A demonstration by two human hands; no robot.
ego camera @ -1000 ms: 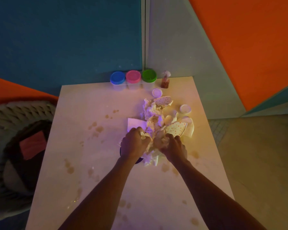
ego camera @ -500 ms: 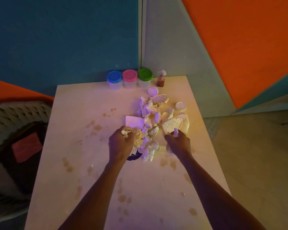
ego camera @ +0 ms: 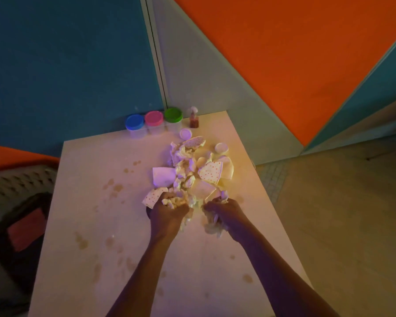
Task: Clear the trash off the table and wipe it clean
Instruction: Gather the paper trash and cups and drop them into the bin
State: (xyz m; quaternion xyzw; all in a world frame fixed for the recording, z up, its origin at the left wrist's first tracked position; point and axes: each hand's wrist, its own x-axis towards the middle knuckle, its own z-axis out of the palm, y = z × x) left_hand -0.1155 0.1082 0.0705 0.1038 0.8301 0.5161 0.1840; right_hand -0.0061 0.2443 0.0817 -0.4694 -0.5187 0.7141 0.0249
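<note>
Both grips are clenched on crumpled paper: the left hand [ego camera: 167,216] bunches a wad at the near edge of the trash pile [ego camera: 190,172], the right hand [ego camera: 224,213] another beside it. Half a second ago the hands sat wider apart; now they have drawn their handfuls together toward the person, so gathering is underway. Dotted scraps, two small lids [ego camera: 221,147] and brown stains [ego camera: 113,187] remain on the worktop [ego camera: 89,225]. A bin [ego camera: 16,216] stands at its left.
</note>
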